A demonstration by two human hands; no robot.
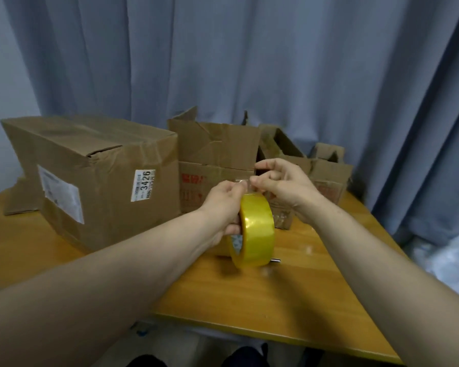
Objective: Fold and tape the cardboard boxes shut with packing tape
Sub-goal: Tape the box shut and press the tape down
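My left hand (pixel 224 207) grips a yellow roll of packing tape (pixel 255 231) held upright above the wooden table (pixel 289 300). Just above the roll, my right hand (pixel 281 184) pinches the loose clear end of the tape between thumb and fingers. A large closed cardboard box (pixel 90 176) with white labels stands at the left. Behind my hands stands a box with raised flaps (pixel 215 152). Two smaller open boxes (pixel 329 178) sit to the right, partly hidden by my right hand.
A small metal pin-like object (pixel 275 260) lies on the table just behind the roll. A flat cardboard flap (pixel 21 200) sticks out left of the large box. Blue-grey curtains (pixel 249 62) hang behind the table. Plastic wrapping (pixel 445 260) lies at the right, off the table.
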